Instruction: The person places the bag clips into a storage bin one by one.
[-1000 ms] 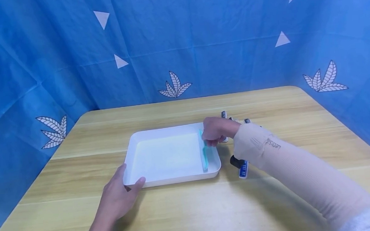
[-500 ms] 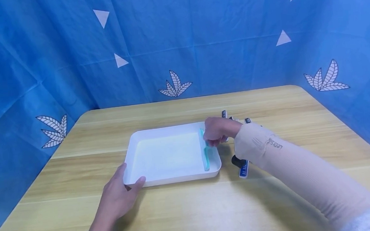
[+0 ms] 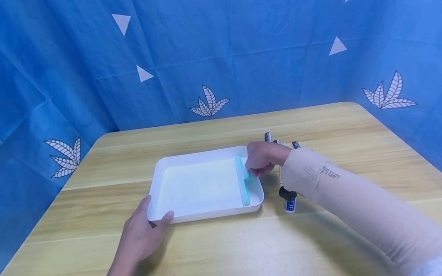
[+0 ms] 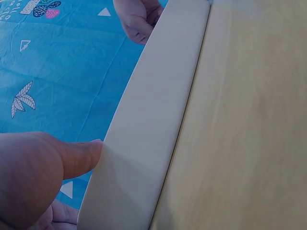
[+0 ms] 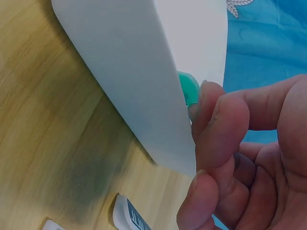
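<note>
Head view: a wood-grain bench [image 3: 229, 253] stands before a blue curtain [image 3: 183, 33] printed with white triangles and leaves. The left hand [image 3: 141, 235] grips the near-left corner of the white tray [image 3: 197, 191]. The right hand [image 3: 262, 157] clamps the teal scraper [image 3: 244, 190], whose blade lies inside the tray's right end, beside the fingers.

Left-wrist view: the left thumb presses the tray's rim.

Right-wrist view: curled fingers meet the scraper at the tray wall.

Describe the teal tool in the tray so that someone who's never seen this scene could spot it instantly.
On the wooden table, find the shallow white tray. Inside its right end, beside the person's right hand, is the teal tool with a long, straight edge. Its colour stands out from the white tray and the blue-and-white item outside it.
</note>
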A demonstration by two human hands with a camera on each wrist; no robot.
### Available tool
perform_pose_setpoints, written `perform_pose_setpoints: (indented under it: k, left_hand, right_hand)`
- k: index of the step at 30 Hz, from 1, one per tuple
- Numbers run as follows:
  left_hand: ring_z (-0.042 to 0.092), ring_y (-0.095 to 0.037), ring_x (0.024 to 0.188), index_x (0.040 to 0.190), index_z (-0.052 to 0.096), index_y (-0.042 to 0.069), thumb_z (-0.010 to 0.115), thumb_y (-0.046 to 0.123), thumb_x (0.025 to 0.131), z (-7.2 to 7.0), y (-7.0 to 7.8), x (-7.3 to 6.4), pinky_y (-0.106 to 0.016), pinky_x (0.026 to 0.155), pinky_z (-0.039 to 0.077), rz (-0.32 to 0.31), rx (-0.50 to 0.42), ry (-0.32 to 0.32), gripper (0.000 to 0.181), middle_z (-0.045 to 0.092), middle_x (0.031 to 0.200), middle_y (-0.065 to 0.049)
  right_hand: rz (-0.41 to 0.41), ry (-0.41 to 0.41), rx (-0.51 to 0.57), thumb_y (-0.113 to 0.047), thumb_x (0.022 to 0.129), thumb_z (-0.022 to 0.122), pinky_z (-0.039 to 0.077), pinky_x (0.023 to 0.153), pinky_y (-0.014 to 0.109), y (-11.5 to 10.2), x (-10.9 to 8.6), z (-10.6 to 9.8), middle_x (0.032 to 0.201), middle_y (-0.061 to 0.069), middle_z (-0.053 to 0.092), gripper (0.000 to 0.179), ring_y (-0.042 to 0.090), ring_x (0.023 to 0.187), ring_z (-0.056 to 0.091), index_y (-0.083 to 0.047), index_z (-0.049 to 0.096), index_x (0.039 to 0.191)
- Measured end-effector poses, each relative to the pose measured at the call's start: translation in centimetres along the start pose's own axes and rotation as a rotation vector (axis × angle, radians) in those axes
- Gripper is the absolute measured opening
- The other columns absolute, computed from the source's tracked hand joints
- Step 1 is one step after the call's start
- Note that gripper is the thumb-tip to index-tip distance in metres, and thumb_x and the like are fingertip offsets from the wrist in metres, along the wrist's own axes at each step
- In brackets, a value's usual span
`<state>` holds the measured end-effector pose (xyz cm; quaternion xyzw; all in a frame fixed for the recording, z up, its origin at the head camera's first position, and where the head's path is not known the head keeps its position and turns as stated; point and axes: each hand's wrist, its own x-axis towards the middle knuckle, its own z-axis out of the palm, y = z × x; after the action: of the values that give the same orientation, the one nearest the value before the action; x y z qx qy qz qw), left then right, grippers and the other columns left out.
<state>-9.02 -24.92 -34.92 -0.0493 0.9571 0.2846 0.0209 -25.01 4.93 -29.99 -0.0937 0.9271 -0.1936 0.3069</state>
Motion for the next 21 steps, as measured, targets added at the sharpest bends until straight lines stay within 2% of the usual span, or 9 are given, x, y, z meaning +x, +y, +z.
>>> perform_pose_setpoints:
  k: [10, 13, 21]
  left_hand:
    - [0.031, -0.05, 0.133, 0.15, 0.012, -0.009, 0.056, 0.049, 0.095, 0.0, 0.03, 0.03, -0.061, 0.105, 0.029, -0.018, -0.008, -0.006, 0.092, 0.026, 0.148, -0.036]
    - [0.034, -0.049, 0.132, 0.151, 0.012, -0.009, 0.056, 0.049, 0.095, 0.02, -0.03, -0.01, -0.061, 0.105, 0.03, -0.018, -0.007, -0.007, 0.092, 0.028, 0.147, -0.036]
    - [0.042, -0.046, 0.125, 0.15, 0.015, -0.009, 0.056, 0.05, 0.094, 0.11, -0.17, -0.03, -0.06, 0.101, 0.035, 0.004, -0.008, 0.007, 0.091, 0.036, 0.142, -0.036]
  right_hand:
    - [0.002, -0.005, -0.014, -0.014, 0.09, 0.06, 0.036, 0.046, 0.02, 0.03, -0.12, 0.07, 0.061, 0.002, 0.058, 0.019, 0.01, 0.047, 0.046, -0.004, 0.07, 0.078]
    - [0.005, -0.003, -0.012, -0.015, 0.09, 0.06, 0.037, 0.047, 0.02, 0.0, -0.2, 0.17, 0.062, 0.002, 0.058, 0.017, 0.011, 0.048, 0.047, -0.004, 0.069, 0.081]
    - [-0.002, -0.008, -0.013, -0.014, 0.089, 0.06, 0.035, 0.046, 0.02, 0.04, -0.45, 0.1, 0.06, 0.002, 0.058, 0.018, 0.011, 0.047, 0.048, -0.005, 0.069, 0.076]
